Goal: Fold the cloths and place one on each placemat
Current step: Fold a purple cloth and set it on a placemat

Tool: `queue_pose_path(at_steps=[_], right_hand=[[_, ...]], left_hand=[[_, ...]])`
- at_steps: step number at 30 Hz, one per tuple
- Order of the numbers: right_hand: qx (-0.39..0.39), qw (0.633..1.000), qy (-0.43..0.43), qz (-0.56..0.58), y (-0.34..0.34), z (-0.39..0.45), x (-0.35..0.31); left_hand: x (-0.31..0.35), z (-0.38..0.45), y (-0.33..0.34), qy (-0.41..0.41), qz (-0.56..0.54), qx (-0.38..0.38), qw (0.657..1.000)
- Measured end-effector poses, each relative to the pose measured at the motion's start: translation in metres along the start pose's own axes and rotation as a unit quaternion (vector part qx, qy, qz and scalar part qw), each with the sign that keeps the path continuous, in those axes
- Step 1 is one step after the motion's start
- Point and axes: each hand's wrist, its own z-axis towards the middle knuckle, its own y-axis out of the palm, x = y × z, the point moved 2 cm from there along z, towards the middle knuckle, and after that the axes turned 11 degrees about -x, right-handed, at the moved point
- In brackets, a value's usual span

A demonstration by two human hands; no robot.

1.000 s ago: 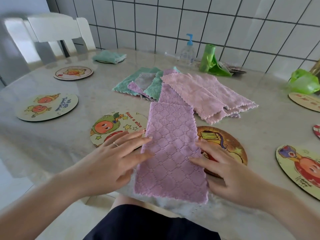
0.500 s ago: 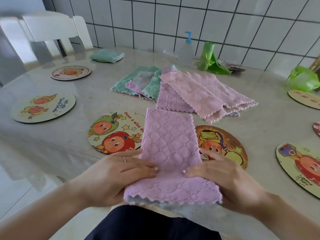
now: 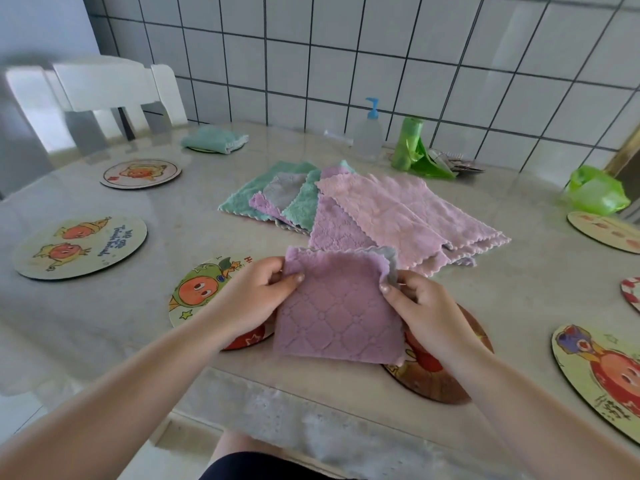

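A marble-look counter [image 3: 104, 306] against a tiled wall carries round cartoon placemats set around its edge, with a white chair [image 3: 104, 88] at 10 o'clock. At the centre lies a loose pile of unfolded cloths [image 3: 381, 209], pink, purple, teal and grey, overlapping one another and waiting their turn.

At 6 o'clock, nearest the person, a purple cloth [image 3: 339, 313] is folded into a rough square and held just above the counter edge, between the orange-face mat [image 3: 197, 292] on the left and the brown mat [image 3: 446, 386] on the right, overlapping both. The left hand [image 3: 256, 299] pinches its upper left corner, thumb on top; the right hand [image 3: 415, 306] pinches the upper right corner the same way, where a grey underside shows.

One job looks finished: a folded teal cloth [image 3: 214, 140] sits at 11 o'clock on what appears to be a mat, mostly hidden beneath it. The mats at 10 o'clock [image 3: 140, 173], 9 o'clock [image 3: 79, 245], 4 o'clock [image 3: 602, 379] and 2 o'clock [image 3: 606, 230] are bare, as are the two nearest. A sliver of another mat [image 3: 632, 294] shows at 3 o'clock. By this count the task is early, with the purple cloth close to ready for placing.

A pump bottle [image 3: 369, 133] and green bags [image 3: 415, 150] stand at 1 o'clock.
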Motion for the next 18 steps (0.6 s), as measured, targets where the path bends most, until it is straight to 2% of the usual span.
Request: queue_pose_path(at_steps=[4, 8, 11, 13, 18], right_hand=[[0.013, 1.000, 0.021, -0.017, -0.003, 0.019, 0.008], [0.002, 0.998, 0.054, -0.037, -0.005, 0.026, 0.009], [-0.037, 0.998, 0.014, -0.040, -0.004, 0.023, 0.008], [-0.077, 0.994, -0.011, -0.083, -0.001, 0.022, 0.010], [-0.088, 0.987, 0.021, -0.136, -0.002, 0.026, 0.011]], left_hand=[[0.000, 0.017, 0.001, -0.020, -0.070, -0.008, 0.997], [-0.001, 0.019, -0.001, -0.041, -0.081, -0.019, 0.996], [0.000, 0.014, -0.001, -0.024, -0.054, -0.055, 0.997], [0.001, 0.012, -0.001, -0.023, -0.032, -0.068, 0.997], [-0.005, 0.017, -0.002, -0.040, 0.021, -0.074, 0.996]])
